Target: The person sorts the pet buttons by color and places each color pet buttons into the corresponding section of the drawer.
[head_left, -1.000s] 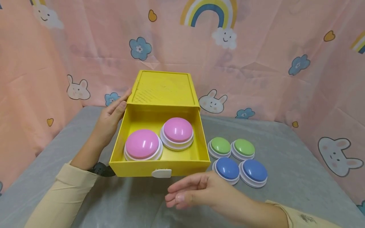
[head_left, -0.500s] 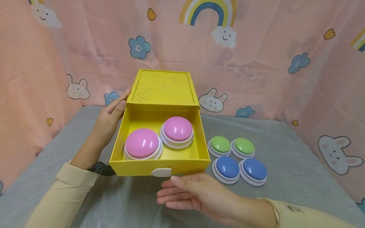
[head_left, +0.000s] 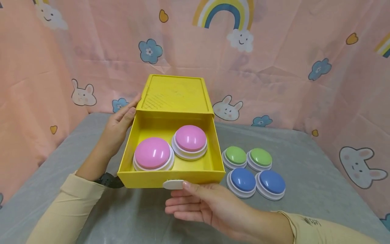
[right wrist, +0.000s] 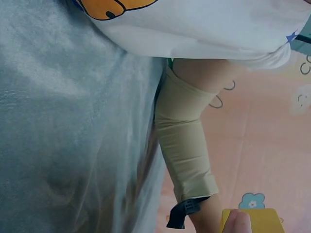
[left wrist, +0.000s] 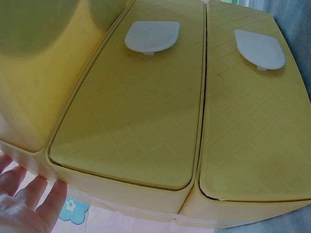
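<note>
A yellow drawer cabinet stands in the middle of the head view, its top drawer pulled out. Two pink dome buttons on white bases lie inside that drawer. My left hand rests against the cabinet's left side with fairly straight fingers; its fingertips also show at the cabinet edge in the left wrist view. At the drawer front, my right hand holds the right end of the white handle, thumb on top and index finger beneath. The other right fingers extend below the drawer.
Two green buttons and two blue buttons sit on the grey tablecloth, right of the drawer. Two closed lower drawers fill the left wrist view. A pink patterned curtain hangs behind the table.
My right hand has moved left and up to the white handle, its thumb now on it. My left hand, the drawer and the buttons have stayed in place.
</note>
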Demonstrator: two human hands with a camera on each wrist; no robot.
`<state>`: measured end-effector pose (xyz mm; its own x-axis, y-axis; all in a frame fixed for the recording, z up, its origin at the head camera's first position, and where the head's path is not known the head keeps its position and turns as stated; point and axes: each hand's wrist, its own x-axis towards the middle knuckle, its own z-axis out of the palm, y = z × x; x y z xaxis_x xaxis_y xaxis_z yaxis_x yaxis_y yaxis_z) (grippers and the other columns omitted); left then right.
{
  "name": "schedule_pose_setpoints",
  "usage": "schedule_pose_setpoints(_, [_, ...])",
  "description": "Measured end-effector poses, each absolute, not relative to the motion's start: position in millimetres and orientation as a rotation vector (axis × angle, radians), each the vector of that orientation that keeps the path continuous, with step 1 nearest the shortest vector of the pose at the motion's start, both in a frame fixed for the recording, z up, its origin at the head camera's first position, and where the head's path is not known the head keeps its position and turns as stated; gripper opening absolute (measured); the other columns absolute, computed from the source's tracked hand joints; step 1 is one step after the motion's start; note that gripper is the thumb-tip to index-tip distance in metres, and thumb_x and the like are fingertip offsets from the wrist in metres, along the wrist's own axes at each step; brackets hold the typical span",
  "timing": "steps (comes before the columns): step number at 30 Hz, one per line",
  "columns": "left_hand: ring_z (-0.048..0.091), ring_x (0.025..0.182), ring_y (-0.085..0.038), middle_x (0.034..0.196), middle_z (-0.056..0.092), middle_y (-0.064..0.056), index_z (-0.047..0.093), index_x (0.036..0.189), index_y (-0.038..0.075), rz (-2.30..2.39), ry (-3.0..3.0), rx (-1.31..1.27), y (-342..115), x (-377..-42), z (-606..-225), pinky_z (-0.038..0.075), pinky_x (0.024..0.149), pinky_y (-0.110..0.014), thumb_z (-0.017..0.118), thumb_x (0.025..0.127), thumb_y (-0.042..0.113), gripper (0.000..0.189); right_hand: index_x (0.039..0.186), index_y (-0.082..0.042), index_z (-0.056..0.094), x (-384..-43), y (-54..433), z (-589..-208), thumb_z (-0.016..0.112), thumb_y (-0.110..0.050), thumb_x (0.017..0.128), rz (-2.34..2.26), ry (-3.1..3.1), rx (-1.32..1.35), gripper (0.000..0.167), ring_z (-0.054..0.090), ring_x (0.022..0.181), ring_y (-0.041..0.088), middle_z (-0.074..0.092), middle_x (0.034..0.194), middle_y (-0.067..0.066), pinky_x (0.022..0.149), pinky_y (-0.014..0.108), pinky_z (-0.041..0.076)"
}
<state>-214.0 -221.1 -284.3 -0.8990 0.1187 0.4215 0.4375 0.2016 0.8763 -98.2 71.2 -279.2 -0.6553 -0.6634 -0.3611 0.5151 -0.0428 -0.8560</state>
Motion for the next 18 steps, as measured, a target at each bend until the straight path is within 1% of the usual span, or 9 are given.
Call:
schedule_pose_setpoints(8, [0.024, 0.154, -0.019, 0.165, 0.026, 0.005, 0.032, 0.157, 0.025, -1.753, -2.229, -0.514, -220.2, -213.0, -283.1, 0.026, 0.123, -0.052, 0.038, 0.108, 0.037, 0.050, 0.135, 0.011, 0.052, -98.9, 70.3, -279.8, 0.056, -0.035, 0.102, -1.848, 1.352, -0.198, 0.057, 0.068, 0.115, 0.029, 0.068, 0.124, 0.019, 0.100, 0.036, 0.055])
schedule_pose_setpoints(16, [0.024, 0.153, -0.017, 0.165, 0.026, 0.007, 0.033, 0.156, 0.025, -1.759, -2.228, -0.507, -220.2, -212.6, -283.3, 0.027, 0.123, -0.049, 0.038, 0.108, 0.037, 0.050, 0.133, 0.009, 0.053, -98.4, 69.1, -278.4, 0.056, -0.038, 0.101, -1.857, 1.333, -0.172, 0.058, 0.069, 0.114, 0.028, 0.069, 0.123, 0.018, 0.099, 0.036, 0.055])
schedule_pose_setpoints(18, [0.025, 0.153, -0.018, 0.165, 0.026, 0.006, 0.033, 0.156, 0.025, -1.750, -2.231, -0.504, -220.7, -212.8, -283.6, 0.028, 0.123, -0.050, 0.037, 0.108, 0.038, 0.050, 0.133, 0.009, 0.053, -98.4, 68.8, -277.2, 0.056, -0.039, 0.101, -1.857, 1.332, -0.170, 0.058, 0.069, 0.114, 0.028, 0.069, 0.123, 0.018, 0.099, 0.036, 0.055])
